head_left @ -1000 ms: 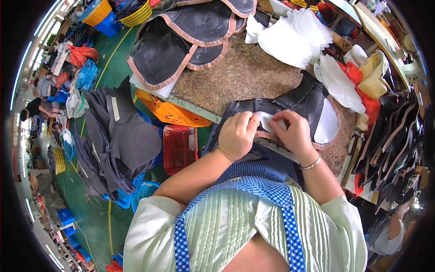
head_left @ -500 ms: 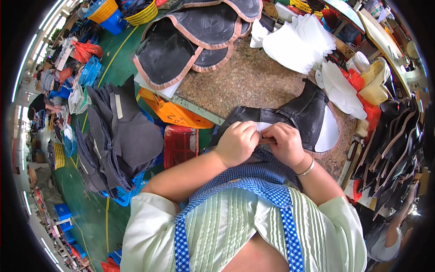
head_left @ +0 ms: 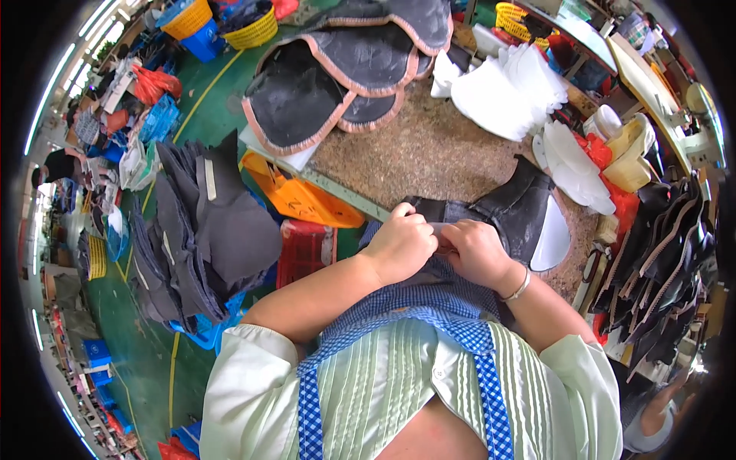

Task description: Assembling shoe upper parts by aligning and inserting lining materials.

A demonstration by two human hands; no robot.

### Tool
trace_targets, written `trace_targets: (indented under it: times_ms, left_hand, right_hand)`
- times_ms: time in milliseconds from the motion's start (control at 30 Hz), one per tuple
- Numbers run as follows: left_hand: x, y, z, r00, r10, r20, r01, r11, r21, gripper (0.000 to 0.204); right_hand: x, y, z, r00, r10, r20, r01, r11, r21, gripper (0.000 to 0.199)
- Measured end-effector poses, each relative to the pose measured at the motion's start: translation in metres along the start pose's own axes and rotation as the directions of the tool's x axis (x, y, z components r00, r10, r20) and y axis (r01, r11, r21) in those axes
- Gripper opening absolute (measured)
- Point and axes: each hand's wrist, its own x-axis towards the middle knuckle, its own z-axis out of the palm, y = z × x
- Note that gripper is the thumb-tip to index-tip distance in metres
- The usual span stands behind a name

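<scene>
Head view: I see left hand (head_left: 402,244), right hand (head_left: 479,249) close together at near edge of surface (head_left: 429,153), fingers curled, both pinching black piece (head_left: 512,208).

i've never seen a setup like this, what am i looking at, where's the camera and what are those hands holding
There is no robot here: these are a person's bare hands. The view comes from a wide fisheye camera worn on the head, looking down, so straight edges bend near the rim.

The left hand and right hand meet close together at the near edge of a black piece, pinching it; the fingers hide exactly how.

Farther back on the speckled table lie black panels with pinkish-brown edging and, to their right, thin white pieces. Off to the left, dark grey pieces are piled above a blue basket.
</scene>
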Motion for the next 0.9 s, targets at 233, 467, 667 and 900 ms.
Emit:
trace_targets:
  times_ms: [233,467,667,900]
  left_hand:
    - [-0.001,0.009,-0.116,0.422,-0.23,-0.877,-0.118,0.945,-0.304,0.068]
    - [0.002,0.009,-0.174,0.902,-0.11,-0.417,-0.083,0.904,-0.42,0.029]
    - [0.005,0.006,-0.189,0.919,0.371,-0.134,-0.389,0.803,-0.45,0.03]
    - [0.016,0.011,-0.178,0.953,0.302,0.002,-0.254,0.805,-0.536,0.031]
  right_hand:
    - [0.015,-0.059,-0.096,0.827,0.446,-0.341,0.345,0.075,0.935,0.048]
    - [-0.008,-0.053,-0.106,0.506,0.498,-0.705,0.326,0.646,0.69,0.029]
    - [-0.002,-0.084,-0.171,0.802,-0.392,-0.45,0.342,0.92,-0.191,0.038]
    - [-0.012,-0.074,-0.164,0.861,-0.286,-0.421,0.269,0.958,-0.1,0.029]
